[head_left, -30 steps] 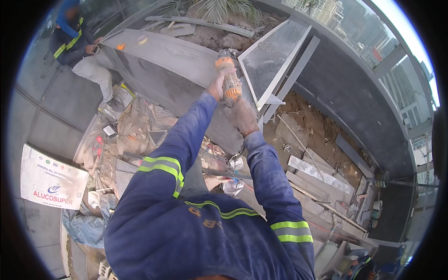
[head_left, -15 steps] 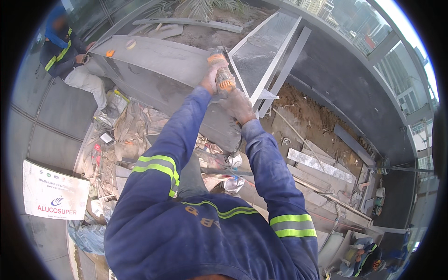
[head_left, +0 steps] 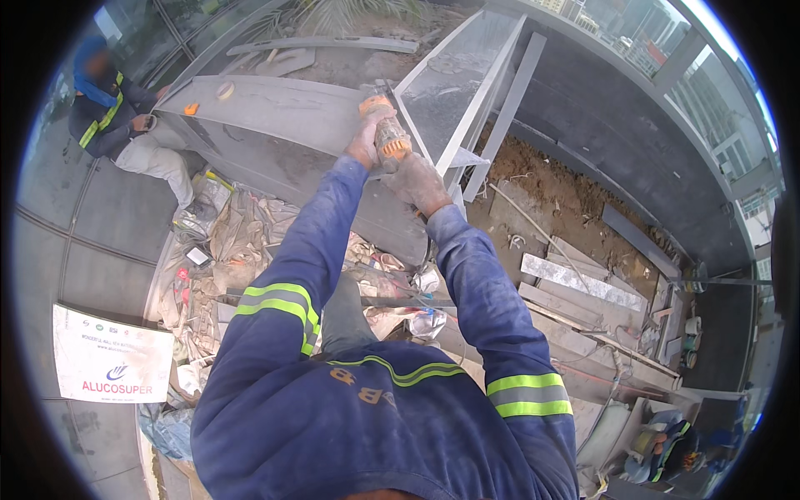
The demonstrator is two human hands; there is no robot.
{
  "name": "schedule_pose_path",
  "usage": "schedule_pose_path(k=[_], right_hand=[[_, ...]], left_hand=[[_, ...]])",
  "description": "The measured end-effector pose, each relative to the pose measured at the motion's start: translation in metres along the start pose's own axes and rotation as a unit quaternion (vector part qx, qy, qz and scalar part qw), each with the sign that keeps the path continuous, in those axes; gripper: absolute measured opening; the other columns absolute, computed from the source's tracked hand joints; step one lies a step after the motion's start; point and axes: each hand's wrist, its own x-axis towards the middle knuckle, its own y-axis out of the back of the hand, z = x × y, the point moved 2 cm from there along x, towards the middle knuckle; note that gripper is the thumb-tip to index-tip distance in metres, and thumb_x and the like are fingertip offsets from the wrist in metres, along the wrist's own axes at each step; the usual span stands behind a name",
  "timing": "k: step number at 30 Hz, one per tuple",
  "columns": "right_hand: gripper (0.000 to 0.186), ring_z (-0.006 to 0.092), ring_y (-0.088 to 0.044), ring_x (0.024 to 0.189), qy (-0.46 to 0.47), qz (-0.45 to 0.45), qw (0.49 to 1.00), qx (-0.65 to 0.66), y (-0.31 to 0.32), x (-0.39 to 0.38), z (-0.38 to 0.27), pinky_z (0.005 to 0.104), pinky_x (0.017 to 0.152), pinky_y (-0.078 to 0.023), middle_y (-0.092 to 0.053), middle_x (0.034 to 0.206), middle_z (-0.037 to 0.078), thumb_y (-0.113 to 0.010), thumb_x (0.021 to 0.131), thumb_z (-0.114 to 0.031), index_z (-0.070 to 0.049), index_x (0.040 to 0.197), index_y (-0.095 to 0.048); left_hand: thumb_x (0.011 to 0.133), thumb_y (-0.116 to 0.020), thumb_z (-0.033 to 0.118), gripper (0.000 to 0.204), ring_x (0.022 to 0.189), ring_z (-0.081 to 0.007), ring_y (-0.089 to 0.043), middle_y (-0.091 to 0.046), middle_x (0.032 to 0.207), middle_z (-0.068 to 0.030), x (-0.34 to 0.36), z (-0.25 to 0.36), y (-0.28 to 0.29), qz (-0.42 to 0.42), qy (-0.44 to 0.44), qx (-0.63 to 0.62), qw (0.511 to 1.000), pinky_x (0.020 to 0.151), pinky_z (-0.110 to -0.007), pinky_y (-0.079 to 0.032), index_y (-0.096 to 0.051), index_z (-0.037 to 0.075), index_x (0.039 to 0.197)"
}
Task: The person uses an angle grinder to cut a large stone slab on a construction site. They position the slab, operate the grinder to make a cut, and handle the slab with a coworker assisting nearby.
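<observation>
An orange and grey angle grinder point(head_left: 388, 136), coated with dust, is held in both my hands at arm's length. My left hand point(head_left: 363, 139) is closed around its front part, near the head. Lower down, my right hand point(head_left: 419, 182) wraps the rear end of its body. The grinder's head lies against or just beside the near edge of a white-edged panel frame point(head_left: 454, 75); contact cannot be made out. Its disc is hardly visible. Left of the tool stretches a long grey panel ledge point(head_left: 283, 98).
A tape roll point(head_left: 225, 90) and a small orange item point(head_left: 191, 109) lie on the ledge. A co-worker point(head_left: 112, 117) sits at its far left end. Crumpled sheeting point(head_left: 242, 237) covers the ground. Loose strips point(head_left: 583, 283) lie right, with another person point(head_left: 662, 450) at lower right.
The whole view has shifted and turned slightly. Both hands keep their hold on the grinder, which stays at the same place beside the white-edged frame.
</observation>
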Motion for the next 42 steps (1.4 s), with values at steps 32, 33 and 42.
schedule_pose_path(k=[32, 33, 42], right_hand=[[0.039, 0.0326, -0.074, 0.085, -0.029, -0.030, 0.999, 0.022, 0.006, -0.031, 0.015, 0.0419, 0.076, -0.058, -0.073, 0.097, 0.021, -0.070, 0.076, -0.026, 0.005, 0.099, -0.071], [0.039, 0.0330, -0.073, 0.087, -0.032, -0.036, 0.998, 0.030, 0.007, -0.032, 0.014, 0.0420, 0.078, -0.058, -0.073, 0.098, 0.021, -0.070, 0.076, -0.026, 0.005, 0.099, -0.071], [0.039, 0.0375, -0.070, 0.098, -0.009, 0.001, 0.999, 0.049, 0.003, -0.020, 0.015, 0.0433, 0.086, -0.055, -0.072, 0.101, 0.024, -0.068, 0.076, -0.027, 0.003, 0.101, -0.071]], left_hand=[[0.081, -0.075, 0.017, 0.039, 0.071, -0.0313, -0.064, -0.056, 0.083, -0.0126, -0.027, -0.025, -0.010, -0.002, 0.026, 0.004, 1.000, 0.063, -0.049, -0.059, -0.047, 0.007, 0.107], [0.081, -0.075, 0.017, 0.039, 0.071, -0.0311, -0.064, -0.056, 0.084, -0.0126, -0.026, -0.025, -0.008, -0.001, 0.029, 0.001, 1.000, 0.063, -0.048, -0.059, -0.047, 0.007, 0.107], [0.084, -0.075, 0.023, 0.042, 0.076, -0.0346, -0.067, -0.061, 0.087, -0.0147, -0.002, -0.018, 0.001, -0.011, 0.003, 0.027, 1.000, 0.068, -0.050, -0.060, -0.051, 0.004, 0.112]])
